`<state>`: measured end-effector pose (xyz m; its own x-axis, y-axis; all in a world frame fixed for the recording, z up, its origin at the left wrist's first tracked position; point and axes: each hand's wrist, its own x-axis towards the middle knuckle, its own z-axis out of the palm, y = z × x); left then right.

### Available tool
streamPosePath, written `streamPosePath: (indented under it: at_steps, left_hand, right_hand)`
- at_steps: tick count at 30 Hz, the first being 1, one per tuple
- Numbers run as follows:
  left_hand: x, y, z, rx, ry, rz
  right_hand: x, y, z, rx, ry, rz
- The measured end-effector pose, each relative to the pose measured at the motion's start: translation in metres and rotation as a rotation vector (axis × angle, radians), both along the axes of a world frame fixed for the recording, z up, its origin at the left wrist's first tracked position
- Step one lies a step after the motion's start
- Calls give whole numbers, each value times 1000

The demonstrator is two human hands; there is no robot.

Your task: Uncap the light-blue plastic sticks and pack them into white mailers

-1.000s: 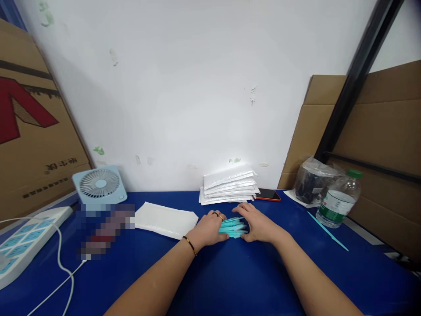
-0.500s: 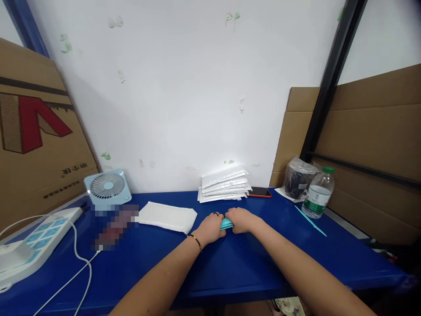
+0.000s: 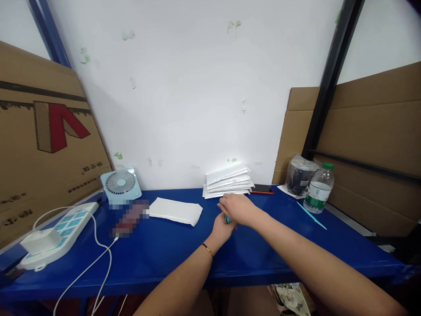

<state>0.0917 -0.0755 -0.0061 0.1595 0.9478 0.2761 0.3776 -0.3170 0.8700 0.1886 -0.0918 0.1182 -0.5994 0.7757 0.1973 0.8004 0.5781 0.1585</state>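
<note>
Over the middle of the blue table (image 3: 171, 259), my two hands meet around a small teal bundle (image 3: 227, 218). Only a sliver of it shows between the fingers, so its kind is hidden. My left hand (image 3: 222, 230) is wrapped round it from below and wears a dark band at the wrist. My right hand (image 3: 238, 207) lies across its upper end with curled fingers. To the left of the hands rests a padded white packet (image 3: 176, 211). Behind them a stack of white packets (image 3: 227, 181) leans near the wall. A slim teal stick (image 3: 311, 215) lies to the right.
A blue fan (image 3: 121, 184), a power strip (image 3: 62, 237) with white cables and a blurred item (image 3: 130, 218) occupy the left. A phone (image 3: 262, 189), a bagged dark container (image 3: 298, 175) and a green-capped bottle (image 3: 319, 191) stand rightward. Cardboard (image 3: 42, 175) borders the left side.
The right hand has moved up over the left, and the bundle has turned from level to steeper, showing less. The view has shifted, so the table's objects sit further right.
</note>
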Motion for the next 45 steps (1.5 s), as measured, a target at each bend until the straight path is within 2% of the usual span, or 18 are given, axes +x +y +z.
streamPosePath:
  at_steps: [2,5,8,10,11,13,15,18,20,21,23,26,28,30,33,39,42,45]
  left_hand:
    - [-7,-2,0,103,169,-12]
    - [-19,-5,14,443,666,-20]
    - [-26,-10,38,767,1001,-39]
    - [-27,-16,52,915,1065,-88]
    - [-27,-19,57,959,1080,-122]
    - [-27,-27,65,974,1112,-168]
    - [-26,-35,70,854,1158,-149]
    - [-26,-40,73,500,1214,-79]
    - [-29,-38,73,348,1210,-48]
    - [-31,-37,72,341,1201,-30]
    - [-36,-35,67,444,1188,-14]
    - [-41,-36,61,680,1187,-92]
    - [-44,-37,60,745,1199,-192]
    - [-52,-35,62,713,1207,-282]
    - [-84,-21,67,591,1197,-351]
    - [-179,28,53,-13,1393,-23]
    - [-194,38,48,20,1196,-49]
    - [-188,39,63,86,1086,-21]
  right_hand:
    - [15,-1,-4,-105,53,-30]
    - [43,2,0,-442,196,8]
    - [55,2,-13,-1022,387,66]
    - [52,-1,-32,-1441,536,100]
    - [49,-3,-42,-1547,573,106]
    - [41,-9,-56,-1481,549,54]
    - [35,-15,-61,-1106,414,-37]
    - [28,-22,-54,-362,162,-128]
    - [27,-24,-48,-82,76,-137]
    - [27,-23,-47,-61,78,-142]
    - [28,-21,-47,-299,182,-148]
    - [29,-15,-58,-1105,445,-122]
    - [29,-12,-69,-1444,565,-100]
    - [31,-10,-79,-1420,618,-98]
    - [40,-6,-87,-1165,630,-112]
    - [68,0,-79,-1028,605,-149]
    - [75,-2,-69,-982,616,-145]
    - [78,-6,-57,-928,619,-161]
